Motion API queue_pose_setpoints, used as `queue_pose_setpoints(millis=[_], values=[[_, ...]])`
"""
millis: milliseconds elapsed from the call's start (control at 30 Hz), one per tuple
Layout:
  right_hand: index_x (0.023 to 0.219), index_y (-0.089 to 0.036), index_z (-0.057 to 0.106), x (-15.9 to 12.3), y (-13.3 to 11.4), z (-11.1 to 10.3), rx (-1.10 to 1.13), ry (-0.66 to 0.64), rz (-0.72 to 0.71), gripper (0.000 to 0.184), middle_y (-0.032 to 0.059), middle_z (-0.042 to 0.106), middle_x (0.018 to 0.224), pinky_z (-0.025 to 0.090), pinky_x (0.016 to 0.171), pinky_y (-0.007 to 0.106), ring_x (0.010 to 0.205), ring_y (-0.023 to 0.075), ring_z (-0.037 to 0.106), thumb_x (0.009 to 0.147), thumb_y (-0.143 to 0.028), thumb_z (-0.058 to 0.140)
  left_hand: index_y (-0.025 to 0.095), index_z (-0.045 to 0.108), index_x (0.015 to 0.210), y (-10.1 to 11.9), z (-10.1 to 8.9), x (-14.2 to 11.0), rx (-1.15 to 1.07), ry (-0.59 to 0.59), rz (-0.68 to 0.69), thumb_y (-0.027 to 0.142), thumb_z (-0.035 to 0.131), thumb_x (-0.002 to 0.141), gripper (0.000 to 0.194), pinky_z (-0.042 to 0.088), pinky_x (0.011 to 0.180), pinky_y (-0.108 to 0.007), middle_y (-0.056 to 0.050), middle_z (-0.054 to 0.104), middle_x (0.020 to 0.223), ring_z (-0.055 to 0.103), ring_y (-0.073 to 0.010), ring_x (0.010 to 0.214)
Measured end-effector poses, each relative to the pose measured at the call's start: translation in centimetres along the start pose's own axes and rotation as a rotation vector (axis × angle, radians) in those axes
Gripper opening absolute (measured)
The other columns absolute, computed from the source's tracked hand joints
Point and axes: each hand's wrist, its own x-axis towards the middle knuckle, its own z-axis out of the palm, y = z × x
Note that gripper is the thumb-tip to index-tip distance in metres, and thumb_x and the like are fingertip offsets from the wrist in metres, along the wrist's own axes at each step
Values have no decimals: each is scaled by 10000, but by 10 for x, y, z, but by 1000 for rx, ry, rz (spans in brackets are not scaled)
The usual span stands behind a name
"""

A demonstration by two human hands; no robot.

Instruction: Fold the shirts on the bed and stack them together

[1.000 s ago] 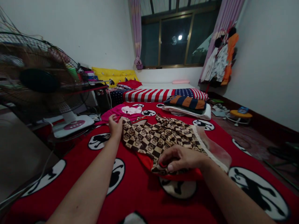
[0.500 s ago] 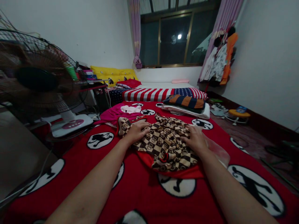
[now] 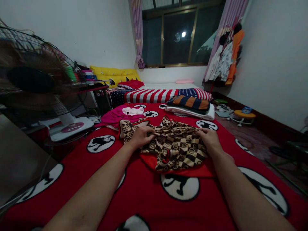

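Observation:
A brown-and-beige checkered garment (image 3: 185,149) with dark and red trim lies bunched in front of me, a ridge of its cloth stretched between my hands. My left hand (image 3: 142,136) is closed on the ridge at the left, fingertips pinching the fabric. At the other end, my right hand (image 3: 210,140) pinches the same cloth between thumb and fingers. Bright red cloth (image 3: 149,163) shows from under the garment's near edge. Everything lies on a red blanket (image 3: 141,195) with white ovals and black figures.
Beyond my left hand lies a magenta garment (image 3: 111,116) with a pale pink patch. Folded clothes (image 3: 189,103) are stacked at the blanket's far right. A running fan (image 3: 31,79) stands at the left. A small orange-topped stool (image 3: 244,114) is on the floor at right.
My hands, lying flatter on the checkered garment before, now pinch it. The cloth between them has drawn up into a straight ridge, and its near edge has shifted away from me.

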Motion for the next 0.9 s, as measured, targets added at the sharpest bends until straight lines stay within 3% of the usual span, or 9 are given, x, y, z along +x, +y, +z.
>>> queue_pose_setpoints(millis=[100,233,333,433,567,633,700,800,900], values=[[871,-163,673,-3,-8,1,334,68,38,302,39,699,752,503,582,287,661,198,649,598,-287,650,183,699,877,0,-5,4,-73,319,-134,192,591,761,159,482,760,-254,-24,713,866,651,-165,801],[968,-187,625,-10,-19,8,418,-36,-125,384,64,698,953,535,691,317,822,208,669,618,-325,698,172,692,836,-11,-11,7,-74,564,-365,177,581,727,156,483,702,-252,-17,687,756,625,-163,714],[983,-185,608,-10,-20,11,312,-39,-244,425,97,672,1075,518,817,363,965,230,644,613,-360,722,165,692,835,-35,-14,4,-91,667,-520,153,595,683,180,490,732,-269,-32,677,776,618,-176,755],[890,-167,649,-7,-13,10,84,-42,-264,338,102,702,948,504,807,372,883,235,653,649,-403,682,150,670,902,-59,-18,-2,-206,724,-619,154,586,689,229,506,724,-278,-47,673,836,624,-176,766],[821,-171,699,-9,-6,13,-212,-223,-225,316,78,717,788,484,647,312,732,220,655,737,-460,599,159,666,949,-55,-27,-3,50,792,-515,113,549,718,263,484,869,-345,-83,645,996,613,-209,920],[836,-176,711,-13,-5,16,-349,-255,-234,327,73,719,789,465,627,298,725,216,655,755,-469,594,170,679,931,-38,-29,1,180,749,-344,116,538,755,232,429,969,-371,-87,641,1049,580,-229,1036],[869,-182,718,-18,-7,19,-444,-248,-269,321,69,721,826,457,654,293,759,213,655,768,-462,597,179,690,907,-18,-27,6,147,619,-211,154,530,808,190,429,971,-352,-69,673,1002,596,-217,1025],[885,-191,722,-21,-11,20,-494,-246,-301,287,62,722,873,451,698,281,808,205,652,787,-427,591,186,702,968,7,-17,10,5,292,-116,292,576,846,205,467,910,-315,-58,707,996,638,-199,961],[911,-189,723,-19,-11,17,-535,-224,-260,285,69,722,907,444,701,277,826,206,653,798,-407,578,189,669,1132,21,-7,7,-27,-81,-54,436,693,752,454,475,892,-313,-77,692,1109,636,-230,1010]])
